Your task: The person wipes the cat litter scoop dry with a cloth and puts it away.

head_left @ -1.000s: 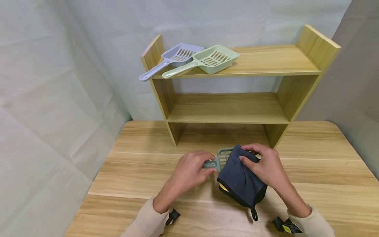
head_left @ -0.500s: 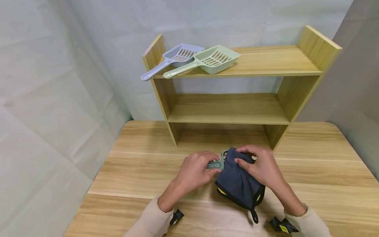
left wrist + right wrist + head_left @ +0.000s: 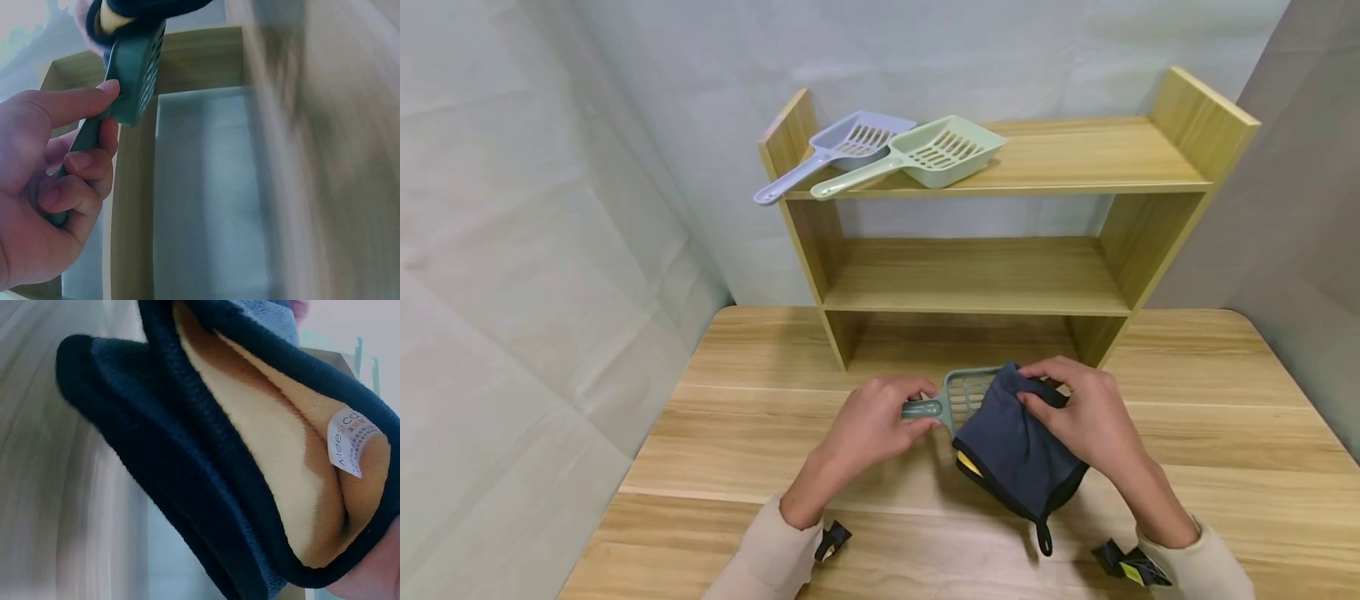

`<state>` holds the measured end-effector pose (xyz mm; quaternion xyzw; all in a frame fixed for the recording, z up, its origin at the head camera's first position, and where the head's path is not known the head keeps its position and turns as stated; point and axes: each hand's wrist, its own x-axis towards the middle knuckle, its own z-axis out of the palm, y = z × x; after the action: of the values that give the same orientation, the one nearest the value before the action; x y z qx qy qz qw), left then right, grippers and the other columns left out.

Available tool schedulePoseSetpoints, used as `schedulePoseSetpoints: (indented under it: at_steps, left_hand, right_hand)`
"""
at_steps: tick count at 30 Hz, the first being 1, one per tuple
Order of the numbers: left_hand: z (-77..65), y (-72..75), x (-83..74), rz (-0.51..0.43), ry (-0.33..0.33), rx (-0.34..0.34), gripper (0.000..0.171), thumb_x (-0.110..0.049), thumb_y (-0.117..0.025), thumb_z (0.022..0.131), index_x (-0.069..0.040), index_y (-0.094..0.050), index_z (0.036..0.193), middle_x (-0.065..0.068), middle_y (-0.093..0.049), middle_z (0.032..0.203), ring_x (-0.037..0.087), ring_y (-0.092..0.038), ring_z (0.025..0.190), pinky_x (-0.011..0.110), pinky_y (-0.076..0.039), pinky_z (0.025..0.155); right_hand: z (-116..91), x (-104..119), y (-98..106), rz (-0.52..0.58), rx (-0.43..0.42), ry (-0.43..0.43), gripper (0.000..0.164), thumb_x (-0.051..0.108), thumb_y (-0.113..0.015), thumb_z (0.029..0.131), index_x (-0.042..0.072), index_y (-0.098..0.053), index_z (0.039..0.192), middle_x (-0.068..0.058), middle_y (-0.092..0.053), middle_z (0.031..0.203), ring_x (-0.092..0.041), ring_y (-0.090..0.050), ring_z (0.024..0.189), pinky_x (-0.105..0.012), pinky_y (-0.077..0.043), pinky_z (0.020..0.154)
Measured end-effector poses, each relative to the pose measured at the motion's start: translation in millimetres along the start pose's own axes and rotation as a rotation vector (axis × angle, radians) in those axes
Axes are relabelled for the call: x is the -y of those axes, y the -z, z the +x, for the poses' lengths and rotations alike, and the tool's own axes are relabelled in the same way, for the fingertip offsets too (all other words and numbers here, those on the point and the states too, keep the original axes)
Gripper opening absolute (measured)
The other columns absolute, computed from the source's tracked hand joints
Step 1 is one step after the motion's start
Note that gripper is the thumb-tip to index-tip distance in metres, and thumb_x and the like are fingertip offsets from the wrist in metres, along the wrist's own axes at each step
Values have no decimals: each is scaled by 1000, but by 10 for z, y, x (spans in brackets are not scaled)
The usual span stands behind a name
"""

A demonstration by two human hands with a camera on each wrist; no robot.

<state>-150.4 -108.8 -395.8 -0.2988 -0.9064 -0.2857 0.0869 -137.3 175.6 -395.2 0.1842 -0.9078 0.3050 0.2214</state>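
My left hand [image 3: 872, 421] grips the handle of a dark green slotted litter scoop [image 3: 961, 400], held over the table. The left wrist view has thumb and fingers wrapped on that scoop [image 3: 132, 78], its slotted side facing right. My right hand [image 3: 1093, 417] pinches a folded navy cloth [image 3: 1015, 442] with black edging and a hanging loop. This cloth drapes over the far part of the scoop's pan and hides it. Up close in the right wrist view, the cloth [image 3: 275, 444] shows a yellow inner side and a white label.
A wooden shelf unit [image 3: 977, 300] stands at the back of the table [image 3: 737, 450]. On its top board lie a lilac scoop [image 3: 850, 137] and a pale green scoop [image 3: 943, 154], their handles jutting past the front edge.
The hands came closer together, the cloth covering most of the scoop's pan. Then they moved apart, left hand and scoop leftward, cloth rightward, baring more of the slots.
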Motion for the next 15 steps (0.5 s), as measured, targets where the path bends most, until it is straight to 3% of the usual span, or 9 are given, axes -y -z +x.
schedulePoseSetpoints:
  at_steps: [7,15]
  left_hand:
    - [1,43,29,-10,-27,-2,27,-15,-93,83,-9,-79,105,1,-80,94,11,-71,76,23,-55,68]
    - [-3,-24,-22,14,-50,6,28,-17,-94,83,-9,-79,106,0,-81,99,11,-72,81,28,-59,73]
  right_hand:
    - [-3,-15,-13,21,0,9,33,0,-93,79,11,-83,108,-5,-82,104,-23,-76,88,-49,-62,75]
    - [-24,1,-129,78,44,23,31,-1,-91,81,13,-83,108,-3,-82,106,-25,-78,95,-43,-61,76]
